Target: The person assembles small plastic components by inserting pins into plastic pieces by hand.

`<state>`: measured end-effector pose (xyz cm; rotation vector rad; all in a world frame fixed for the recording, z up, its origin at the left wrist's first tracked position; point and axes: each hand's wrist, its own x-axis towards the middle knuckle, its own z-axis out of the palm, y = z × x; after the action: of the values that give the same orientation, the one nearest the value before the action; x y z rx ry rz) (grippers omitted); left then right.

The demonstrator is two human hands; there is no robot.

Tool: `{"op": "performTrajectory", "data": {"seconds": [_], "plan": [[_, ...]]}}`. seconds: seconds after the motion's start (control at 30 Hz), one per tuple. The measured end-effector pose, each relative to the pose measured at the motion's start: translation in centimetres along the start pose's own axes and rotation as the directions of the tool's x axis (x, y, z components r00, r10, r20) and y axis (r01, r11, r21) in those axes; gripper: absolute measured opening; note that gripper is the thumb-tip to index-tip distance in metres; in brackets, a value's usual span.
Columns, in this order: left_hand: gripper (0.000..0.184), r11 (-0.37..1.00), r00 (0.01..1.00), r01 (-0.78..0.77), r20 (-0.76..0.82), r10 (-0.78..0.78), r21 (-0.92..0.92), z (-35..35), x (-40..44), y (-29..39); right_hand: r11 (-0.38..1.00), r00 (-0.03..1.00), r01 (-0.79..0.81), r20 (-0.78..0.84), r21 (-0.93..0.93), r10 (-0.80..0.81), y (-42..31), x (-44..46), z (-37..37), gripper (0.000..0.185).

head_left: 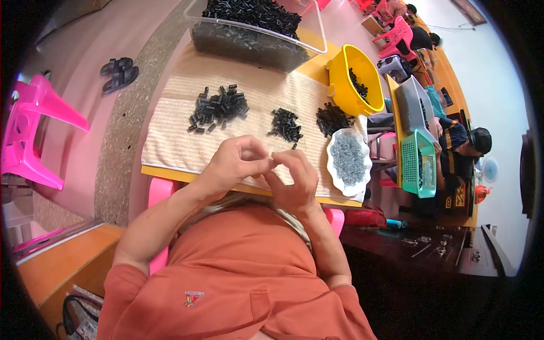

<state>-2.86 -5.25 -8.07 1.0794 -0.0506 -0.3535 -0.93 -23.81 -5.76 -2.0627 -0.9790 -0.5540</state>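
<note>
My left hand [241, 161] and my right hand [294, 178] meet at the fingertips above the table's front edge. Thumb and forefinger are pinched on each; whatever lies between them is too small to make out. Beyond them, on a striped cloth [170, 122], lie a pile of larger black tubes [220, 107], a small pile of black pieces [286, 125] and a pile of thin black pieces [333, 119]. A white scalloped dish [366, 170] of small clear or metallic pieces [348, 160] stands to the right of my right hand.
A clear bin [249, 45] of black pieces stands at the back, with a yellow tub [340, 73] right of it. Farther right are a green basket [409, 164] and a person in a black cap [481, 140]. A pink stool [42, 122] stands left.
</note>
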Motion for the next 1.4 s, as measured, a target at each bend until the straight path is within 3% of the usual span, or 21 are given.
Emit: {"op": "performTrajectory", "data": {"seconds": [0.1, 0.2, 0.27, 0.3, 0.33, 0.43, 0.5, 0.6, 0.7, 0.83, 0.93, 1.13, 1.4], "plan": [[0.018, 0.999, 0.999, -0.014, -0.037, 0.015, 0.031, 0.2, 0.2, 0.0, 0.994, 0.999, -0.051, -0.012, -0.097, 0.050, 1.7, 1.2, -1.7, 0.038], [0.019, 0.996, 0.991, -0.060, -0.113, 0.067, 0.059, 0.4, 0.1, -0.1, 0.971, 0.989, -0.038, -0.146, -0.237, 0.003, 5.2, 3.4, -4.6, 0.031], [0.018, 0.992, 0.984, -0.096, -0.141, 0.108, 0.086, 0.1, 0.2, -0.2, 0.956, 0.964, -0.191, -0.228, -0.225, 0.139, 7.0, 4.8, -6.5, 0.026], [0.018, 0.991, 0.982, -0.098, -0.153, 0.112, 0.096, 0.0, 0.3, -0.2, 0.957, 0.954, -0.178, -0.278, -0.228, 0.111, 8.3, 5.5, -7.5, 0.025], [0.017, 0.989, 0.979, -0.098, -0.166, 0.115, 0.106, -0.2, 0.4, -0.3, 0.930, 0.959, -0.128, -0.282, -0.346, 0.027, 10.4, 6.3, -8.7, 0.025], [0.017, 0.987, 0.972, -0.110, -0.193, 0.132, 0.120, -0.5, 0.4, -0.2, 0.833, 0.926, -0.298, -0.355, -0.466, 0.132, 15.2, 8.5, -12.3, 0.028], [0.016, 0.987, 0.968, -0.123, -0.206, 0.142, 0.104, -0.6, 0.4, -0.3, 0.756, 0.932, -0.333, -0.319, -0.563, 0.174, 17.0, 9.8, -13.8, 0.031], [0.014, 0.988, 0.961, -0.144, -0.230, 0.155, 0.063, -0.5, 0.5, -0.3, 0.718, 0.956, -0.265, -0.273, -0.643, 0.109, 16.5, 10.1, -12.5, 0.032], [0.013, 0.987, 0.954, -0.156, -0.252, 0.162, 0.041, -0.5, 0.3, 0.0, 0.938, 0.980, -0.189, -0.110, -0.290, 0.164, 12.8, 9.0, -7.7, 0.029], [0.013, 0.982, 0.940, -0.186, -0.290, 0.180, 0.007, -0.8, 0.6, -0.5, 0.979, 0.980, -0.025, 0.189, -0.200, 0.063, 7.3, 7.8, -0.6, 0.026], [0.012, 0.978, 0.917, -0.209, -0.352, 0.188, -0.022, -1.0, 0.6, -0.4, 0.976, 0.935, -0.013, 0.344, -0.219, 0.089, 5.3, 7.9, 2.7, 0.026], [0.012, 0.969, 0.884, -0.242, -0.424, 0.196, -0.056, -1.3, 0.7, 0.4, 0.951, 0.887, 0.005, 0.440, -0.310, 0.139, 5.5, 8.0, 5.6, 0.029], [0.011, 0.959, 0.872, -0.268, -0.447, 0.202, -0.089, -1.4, 0.6, 0.5, 0.959, 0.904, -0.083, 0.385, -0.271, 0.187, 5.4, 7.7, 5.4, 0.021]]}}
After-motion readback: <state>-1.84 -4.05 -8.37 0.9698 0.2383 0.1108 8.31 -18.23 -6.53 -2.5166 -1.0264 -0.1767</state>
